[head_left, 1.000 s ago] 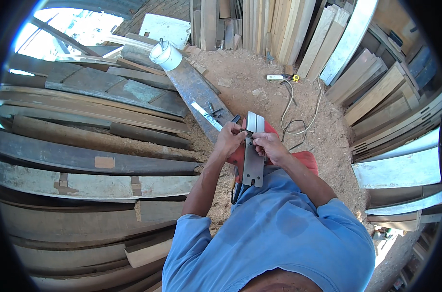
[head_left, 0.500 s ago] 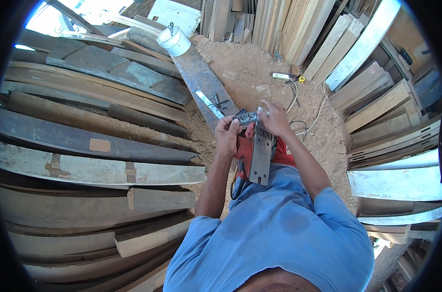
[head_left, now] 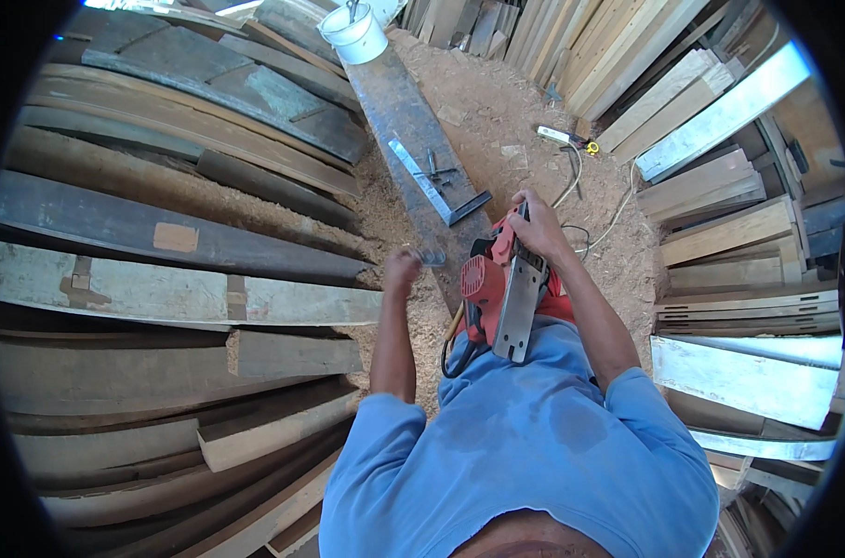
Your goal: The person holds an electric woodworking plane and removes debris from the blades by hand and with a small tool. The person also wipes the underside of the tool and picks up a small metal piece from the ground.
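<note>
Planer (head_left: 515,307) lies with its far end against the right-hand fingers (head_left: 525,199).

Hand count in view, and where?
2. Left hand: left of the red planer, holding a small blurred part. Right hand: on the planer's far end. Neither is hidden.

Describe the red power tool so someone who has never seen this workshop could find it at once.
From the white bucket, follow the long dark plank toward the blue-clothed lap. There, the right hand holds the far end of the red power tool. Unlike the L-shaped square on the plank, it is bulky, with a slotted red housing and long silver plate.
</note>
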The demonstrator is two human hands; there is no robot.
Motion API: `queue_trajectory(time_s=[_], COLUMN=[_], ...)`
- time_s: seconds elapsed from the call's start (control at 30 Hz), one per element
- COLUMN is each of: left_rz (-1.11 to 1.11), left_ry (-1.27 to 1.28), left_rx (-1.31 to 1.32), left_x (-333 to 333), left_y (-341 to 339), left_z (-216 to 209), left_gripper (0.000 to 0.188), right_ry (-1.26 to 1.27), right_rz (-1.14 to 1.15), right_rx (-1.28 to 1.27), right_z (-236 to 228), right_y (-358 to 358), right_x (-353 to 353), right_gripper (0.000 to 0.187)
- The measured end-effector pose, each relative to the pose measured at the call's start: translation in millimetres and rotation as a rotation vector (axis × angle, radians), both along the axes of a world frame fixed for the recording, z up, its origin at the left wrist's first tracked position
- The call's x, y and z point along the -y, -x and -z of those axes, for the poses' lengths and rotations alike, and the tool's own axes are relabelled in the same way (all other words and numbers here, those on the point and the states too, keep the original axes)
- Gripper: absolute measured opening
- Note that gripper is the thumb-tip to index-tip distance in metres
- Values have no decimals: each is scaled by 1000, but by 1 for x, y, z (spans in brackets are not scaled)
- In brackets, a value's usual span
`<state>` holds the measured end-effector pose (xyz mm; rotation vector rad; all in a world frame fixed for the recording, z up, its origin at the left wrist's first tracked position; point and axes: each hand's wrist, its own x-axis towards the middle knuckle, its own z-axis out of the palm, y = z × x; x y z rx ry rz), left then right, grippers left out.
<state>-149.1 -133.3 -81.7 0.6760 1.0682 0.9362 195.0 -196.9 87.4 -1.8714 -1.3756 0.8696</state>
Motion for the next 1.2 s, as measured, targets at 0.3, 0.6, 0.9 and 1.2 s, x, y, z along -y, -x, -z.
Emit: queue_trajectory(time_s=[0.3,0.6,0.9,1.2], left_rz=[24,143,228,240], left_ry=[229,-60,-859,-240], left_rx=[-267,-501,-1105,-672], left_x=[15,-6,48,32], left_y=[-17,-50,-74,-89], left_z=[28,-5,-14,-109], left_gripper=[13,16,11,38], right_ry=[-20,-39,-71,-39], right_rz=[36,38,24,32], right_rx=[41,78,29,-138], right_z=[8,9,9,5], right_y=[-8,-12,-7,-22], right_x=[-2,-4,5,9], right_gripper=[46,41,42,43])
